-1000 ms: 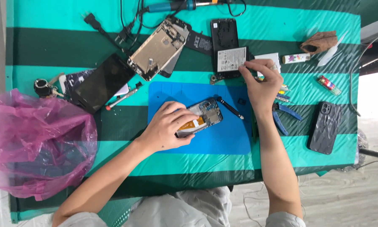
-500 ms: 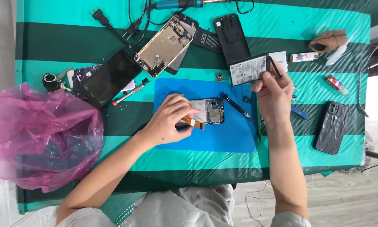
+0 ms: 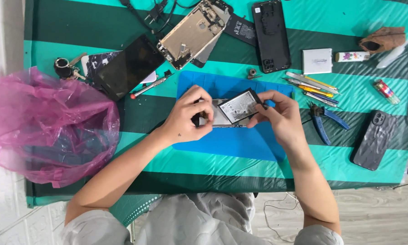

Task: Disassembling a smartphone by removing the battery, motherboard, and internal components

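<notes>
An opened phone body lies on the blue work mat, and my left hand grips it from the left side. My right hand holds a flat phone battery, grey with a black edge, tilted over the phone body. Both hands meet at the middle of the mat. Most of the phone body is hidden under the battery and my fingers.
On the green striped tablecloth lie a dark phone screen, a gold phone frame, a black back cover, a white box, tweezers and screwdrivers, blue pliers and a black phone case. A pink plastic bag bulges at the left.
My right hand picked the battery up from the far right of the table and brought it down onto the phone body. My left hand stayed on the phone.
</notes>
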